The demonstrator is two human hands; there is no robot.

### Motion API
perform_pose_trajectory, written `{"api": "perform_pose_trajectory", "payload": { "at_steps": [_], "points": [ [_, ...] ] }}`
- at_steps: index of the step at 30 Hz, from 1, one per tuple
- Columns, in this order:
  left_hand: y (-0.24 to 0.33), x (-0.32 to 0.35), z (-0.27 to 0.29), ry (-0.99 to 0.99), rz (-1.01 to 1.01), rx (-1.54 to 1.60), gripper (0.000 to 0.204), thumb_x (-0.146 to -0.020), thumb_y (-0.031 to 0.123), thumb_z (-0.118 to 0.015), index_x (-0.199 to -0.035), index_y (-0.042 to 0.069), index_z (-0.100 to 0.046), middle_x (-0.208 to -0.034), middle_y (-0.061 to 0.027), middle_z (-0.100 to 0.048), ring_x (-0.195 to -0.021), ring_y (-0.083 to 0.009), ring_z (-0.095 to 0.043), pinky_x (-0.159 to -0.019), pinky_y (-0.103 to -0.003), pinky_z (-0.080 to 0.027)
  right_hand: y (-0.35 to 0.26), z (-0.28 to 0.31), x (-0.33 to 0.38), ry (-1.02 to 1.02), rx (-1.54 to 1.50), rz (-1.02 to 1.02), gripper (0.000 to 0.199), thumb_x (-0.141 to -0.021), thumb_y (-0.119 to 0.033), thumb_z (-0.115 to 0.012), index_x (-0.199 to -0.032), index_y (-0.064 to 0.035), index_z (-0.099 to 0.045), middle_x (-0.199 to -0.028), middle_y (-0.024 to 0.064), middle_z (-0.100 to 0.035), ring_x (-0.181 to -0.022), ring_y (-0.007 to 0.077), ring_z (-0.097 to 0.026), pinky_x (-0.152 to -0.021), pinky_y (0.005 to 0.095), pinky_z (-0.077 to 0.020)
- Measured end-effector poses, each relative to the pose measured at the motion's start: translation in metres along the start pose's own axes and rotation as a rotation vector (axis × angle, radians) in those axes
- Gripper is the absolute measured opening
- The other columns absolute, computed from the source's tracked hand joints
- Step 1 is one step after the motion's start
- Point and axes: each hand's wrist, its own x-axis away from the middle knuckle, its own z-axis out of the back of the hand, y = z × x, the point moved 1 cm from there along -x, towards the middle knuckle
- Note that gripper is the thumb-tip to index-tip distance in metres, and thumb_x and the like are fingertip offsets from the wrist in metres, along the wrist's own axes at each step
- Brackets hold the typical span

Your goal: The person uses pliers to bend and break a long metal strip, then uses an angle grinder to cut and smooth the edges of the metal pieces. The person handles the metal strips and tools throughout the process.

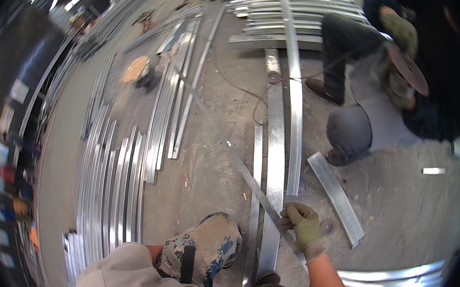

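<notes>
My right hand (302, 225), in an olive glove, has its fingers closed on a long thin metal strip (239, 166). The strip slants from the upper left over the floor, passing above a wide galvanized steel bar (275, 170) and a narrower bar (258, 163) alongside it. My left hand is out of sight; only a bit of that forearm (154, 252) shows, behind my bent knee in camouflage trousers. A small round disc (326, 226) lies on the floor just right of my right hand.
At right a gloved person crouches beside a brown disc (408, 70). A long channel (292, 83) leans off stacked profiles (252, 40). Bundled steel channels (110, 192) lie at left, more profiles (394, 284) at lower right. A short bar (336, 199), a cable (236, 83) and a round wooden-topped object (137, 69) are around.
</notes>
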Motion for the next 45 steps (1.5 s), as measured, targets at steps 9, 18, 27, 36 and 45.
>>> {"api": "perform_pose_trajectory", "payload": {
  "at_steps": [9,18,27,36,45],
  "points": [
    [0.005,-0.032,0.0,-0.194,-0.014,-0.048,0.037,-0.093,0.029,-0.068,-0.122,0.006,-0.07,-0.093,-0.0204,-0.075,-0.092,-0.0379,-0.072,-0.087,-0.043,-0.056,0.011,0.002,0.094,0.273,-0.099,0.136,0.035,-0.099,-0.029,-0.071,-0.114,0.0026,-0.072,-0.093,0.0089,-0.074,-0.078,0.0141,-0.069,-0.071,0.0284,-0.0559],
    [-0.035,-0.06,-0.002,-0.409,-0.047,-0.089,0.036,-0.094,0.028,-0.068,-0.122,0.006,-0.07,-0.093,-0.02,-0.075,-0.092,-0.0372,-0.072,-0.086,-0.043,-0.056,0.005,-0.004,0.164,0.503,0.258,0.254,0.033,-0.099,-0.031,-0.068,-0.105,0.0006,-0.074,-0.086,0.0028,-0.071,-0.075,0.0092,-0.064,-0.069,0.0253,-0.05],
    [-0.064,-0.141,0.041,-0.414,-0.649,-0.44,0.035,-0.094,0.026,-0.068,-0.123,0.006,-0.07,-0.093,-0.0197,-0.075,-0.091,-0.0364,-0.073,-0.084,-0.042,-0.056,-0.013,-0.021,0.215,0.703,0.196,0.391,0.034,-0.098,-0.032,-0.071,-0.104,0.0007,-0.075,-0.088,0.0028,-0.072,-0.076,0.0108,-0.064,-0.071,0.0269,-0.052],
    [0.16,-0.043,0.11,-0.235,-0.434,0.52,0.036,-0.097,0.028,-0.068,-0.121,0.001,-0.071,-0.106,-0.0137,-0.077,-0.095,-0.0237,-0.073,-0.087,-0.034,-0.058,0.014,0.002,0.236,0.798,0.251,0.34,0.043,-0.1,-0.034,-0.07,-0.126,0.0006,-0.069,-0.102,0.0093,-0.075,-0.084,0.0148,-0.069,-0.077,0.0298,-0.0564],
    [0.298,0.051,0.045,-0.458,-0.602,0.664,0.026,-0.099,0.02,-0.069,-0.119,0.003,-0.072,-0.102,-0.0119,-0.076,-0.094,-0.0233,-0.074,-0.088,-0.034,-0.059,0.033,0.026,0.215,0.668,0.636,0.105,0.048,-0.1,-0.04,-0.069,-0.127,-0.0006,-0.07,-0.105,0.0078,-0.074,-0.089,0.0158,-0.068,-0.082,0.0309,-0.0541]
  ]
}}
